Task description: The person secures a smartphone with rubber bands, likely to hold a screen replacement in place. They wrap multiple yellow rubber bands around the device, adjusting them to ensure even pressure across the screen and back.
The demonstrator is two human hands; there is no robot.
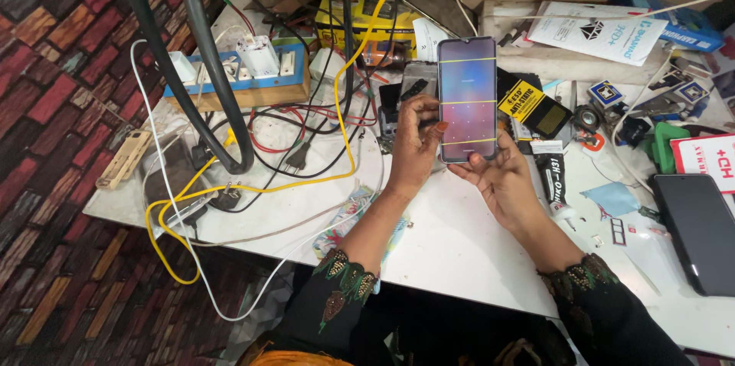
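Note:
A smartphone (pixel 468 98) with a lit purple screen crossed by thin yellow lines is held upright above the white table (pixel 452 243). My left hand (pixel 414 144) grips its left edge, thumb near the screen's side. My right hand (pixel 498 176) supports the phone's bottom from below, fingers curled under it. Both sleeves are black with beaded cuffs.
A blue and wood power strip (pixel 241 79) with plugs sits at the back left, tangled with yellow (pixel 348 83), white and black cables. A dark phone (pixel 700 232) lies at the right edge. A black glue tube (pixel 553 174), yellow-labelled pouch (pixel 528 103), small parts and packaging crowd the back right.

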